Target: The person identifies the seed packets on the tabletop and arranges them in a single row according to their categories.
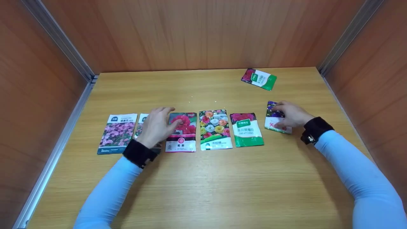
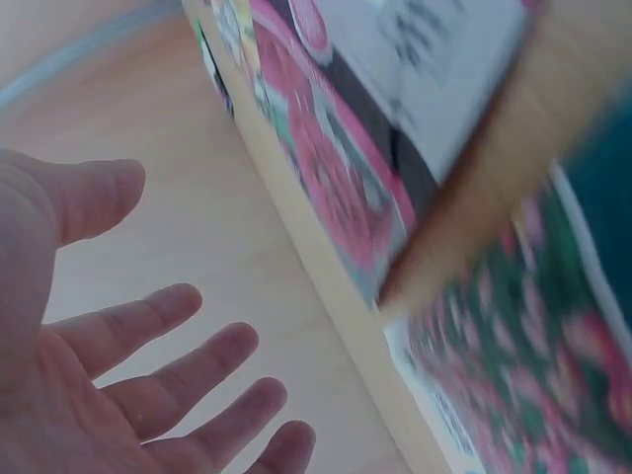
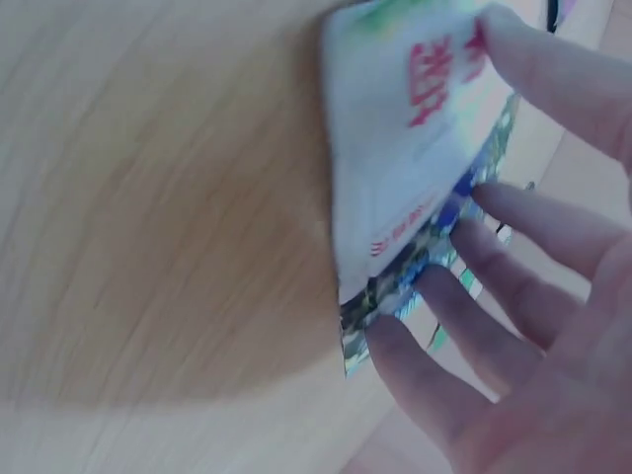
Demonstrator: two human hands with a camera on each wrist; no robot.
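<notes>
My left hand (image 1: 156, 127) is over a row of flower seed packets, fingers spread and nothing between them in the left wrist view. Beneath it lies a partly covered packet (image 1: 139, 126); its thumb overlaps a packet with a large pink-red bloom (image 1: 181, 140). Farther right, the fingertips and thumb of my right hand (image 1: 294, 115) rest on the face of a purple-flowered seed packet (image 1: 272, 122). The right wrist view shows its white lower part with red lettering, fingers fairly straight and apart across the flower picture.
The row also has a light-pink-flower packet (image 1: 117, 133) at the left, a mixed-colour flower packet (image 1: 216, 129) and a green-and-white packet (image 1: 247, 129). Another green-and-white packet (image 1: 259, 79) lies askew near the back edge. Wooden panels (image 1: 206, 35) wall the table (image 1: 203, 184) on three sides.
</notes>
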